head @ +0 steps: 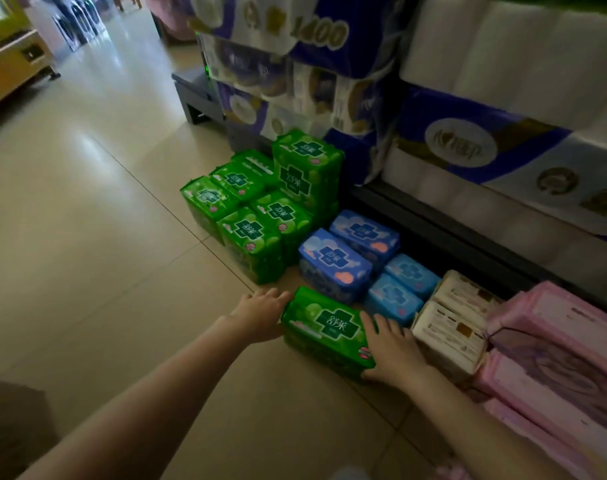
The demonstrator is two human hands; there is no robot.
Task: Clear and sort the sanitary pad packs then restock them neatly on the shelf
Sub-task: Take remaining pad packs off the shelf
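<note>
A green pad pack [324, 329] lies on the tiled floor in front of me, stacked on another green pack. My left hand [260, 315] presses its left end and my right hand [392, 351] grips its right end. Behind it stand several more green packs [257, 209], one pile two high. Dark blue packs [335, 261] and lighter blue packs [395, 296] lie to the right of those. White packs [451, 327] and pink packs [551, 351] fill the floor at the right.
The shelf unit [451, 233] runs along the right, its dark lower edge just behind the packs. Large toilet-paper bundles [329, 81] are stacked on it. Open beige floor [87, 220] stretches left. A yellow cabinet [7, 53] stands at the far left.
</note>
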